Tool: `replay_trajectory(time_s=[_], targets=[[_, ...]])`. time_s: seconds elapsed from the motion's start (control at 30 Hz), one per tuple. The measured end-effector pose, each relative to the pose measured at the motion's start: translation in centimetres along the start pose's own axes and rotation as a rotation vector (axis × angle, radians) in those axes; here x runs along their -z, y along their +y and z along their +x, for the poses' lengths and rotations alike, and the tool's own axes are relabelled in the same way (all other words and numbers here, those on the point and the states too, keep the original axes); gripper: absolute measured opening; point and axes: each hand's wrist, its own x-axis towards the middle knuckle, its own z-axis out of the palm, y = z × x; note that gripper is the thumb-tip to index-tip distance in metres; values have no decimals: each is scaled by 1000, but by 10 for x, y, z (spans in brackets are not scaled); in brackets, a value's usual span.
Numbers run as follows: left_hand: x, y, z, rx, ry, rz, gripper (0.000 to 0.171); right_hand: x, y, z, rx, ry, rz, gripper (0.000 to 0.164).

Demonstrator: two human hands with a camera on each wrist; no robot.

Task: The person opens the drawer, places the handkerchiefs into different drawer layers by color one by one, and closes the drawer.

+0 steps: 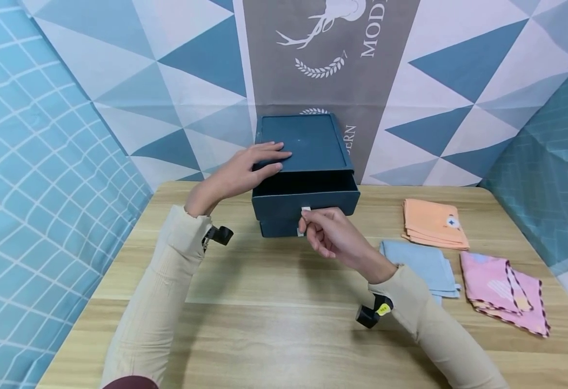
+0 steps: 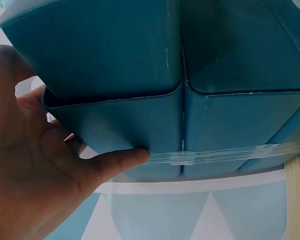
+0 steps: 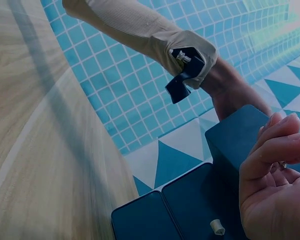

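A dark blue drawer box (image 1: 303,141) stands at the back of the table, with its upper drawer (image 1: 284,204) pulled partway out. My left hand (image 1: 237,173) rests on the box's top near the left edge, fingers fairly straight. In the left wrist view the thumb (image 2: 122,161) lies against the box, beside a strip of clear tape (image 2: 215,154). My right hand (image 1: 329,232) pinches the small white pull tab (image 1: 305,209) on the upper drawer's front. In the right wrist view its curled fingers (image 3: 275,145) hide that tab. Another white tab (image 3: 217,227) shows on a lower drawer.
To the right on the wooden table (image 1: 274,335) lie a folded orange cloth (image 1: 432,221), a folded light blue cloth (image 1: 417,265) and a folded pink cloth (image 1: 502,292). A patterned wall covering (image 1: 191,81) rises right behind the box.
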Motion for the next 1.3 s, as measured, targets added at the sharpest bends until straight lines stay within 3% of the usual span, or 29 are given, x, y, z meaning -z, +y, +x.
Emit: replay_trajectory(time_s=[1.3], targets=[[-3,1,-1,-11,18,11,46,-16,6,-33,-13,-57,38,37]])
